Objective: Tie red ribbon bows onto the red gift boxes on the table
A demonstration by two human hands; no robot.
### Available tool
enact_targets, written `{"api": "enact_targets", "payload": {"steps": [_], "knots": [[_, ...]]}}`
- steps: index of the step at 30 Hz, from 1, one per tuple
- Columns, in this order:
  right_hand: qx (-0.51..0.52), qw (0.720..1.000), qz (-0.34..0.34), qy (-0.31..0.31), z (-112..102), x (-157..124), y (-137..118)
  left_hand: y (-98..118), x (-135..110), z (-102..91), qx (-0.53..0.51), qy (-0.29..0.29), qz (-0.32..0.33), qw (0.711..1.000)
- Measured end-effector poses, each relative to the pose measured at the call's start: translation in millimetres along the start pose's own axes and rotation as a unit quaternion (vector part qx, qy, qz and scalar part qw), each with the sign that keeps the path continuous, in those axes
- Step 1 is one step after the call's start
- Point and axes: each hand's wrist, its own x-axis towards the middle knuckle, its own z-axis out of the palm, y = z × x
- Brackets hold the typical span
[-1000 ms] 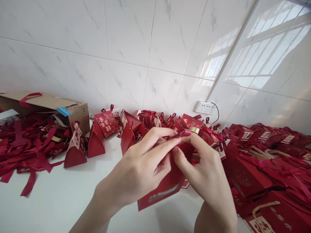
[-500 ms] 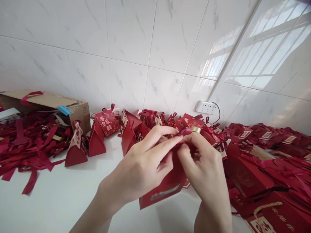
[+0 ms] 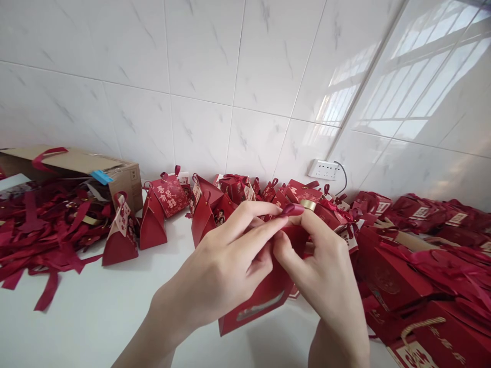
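Observation:
A red gift box (image 3: pixel 258 308) with a clear window near its base stands tilted on the white table, under both hands. At its top, a dark red satin ribbon (image 3: pixel 293 209) loops up between my fingers. My left hand (image 3: pixel 226 260) is closed, fingers bent and pinching the ribbon from the left. My right hand (image 3: pixel 318 260) is closed too, its thumb and index finger pressed together at the box top by the ribbon. A shiny gold band (image 3: pixel 308 205) shows beside the right index finger. The hands hide the upper part of the box and the ribbon's lower part.
Several red boxes with ribbon handles (image 3: pixel 166 194) stand along the tiled wall. At left, loose red ribbons (image 3: pixel 49 240) spill from a cardboard box (image 3: pixel 128 179). More red boxes (image 3: pixel 452 327) are stacked at right, with an arm (image 3: pixel 414 240) partly visible behind. A socket strip (image 3: pixel 324 169) is on the wall.
My right thumb has shifted slightly left, toward the left fingers at the box top. The gift box has dipped a little. Both hands stay at the ribbon.

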Motion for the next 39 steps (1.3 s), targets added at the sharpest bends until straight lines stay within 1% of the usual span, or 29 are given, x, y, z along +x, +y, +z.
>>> {"api": "enact_targets", "payload": {"steps": [2,5,9,14,20,25,30,35,39], "knots": [[-0.006,1.0,-0.003,0.007,0,0,1,0,0,0.6,0.0,-0.003,-0.009,1.0],[0.01,1.0,-0.006,-0.008,-1,0,1,-1,0,1.2,-0.004,-0.006,-0.024,1.0],[0.013,1.0,0.005,-0.017,0,1,1,-2,0,1.2,-0.007,-0.002,-0.019,1.0],[0.006,1.0,-0.014,0.018,1,0,0,-4,0,0.0,-0.019,0.002,-0.028,0.999],[0.03,0.998,-0.055,0.018,-6,-4,0,-4,0,-6.7,-0.028,0.017,-0.083,0.996],[0.039,0.995,-0.081,0.048,-9,-11,-7,-2,-1,-14.6,-0.044,0.025,-0.11,0.993],[0.049,0.993,-0.085,0.067,-8,-14,-13,-1,-2,-17.7,-0.058,0.025,-0.11,0.992],[0.04,0.994,-0.079,0.071,-8,-14,-12,-1,-2,-16.7,-0.056,0.027,-0.106,0.992],[0.049,0.992,-0.087,0.079,-7,-14,-11,0,-2,-15.9,-0.056,0.028,-0.104,0.993]]}}
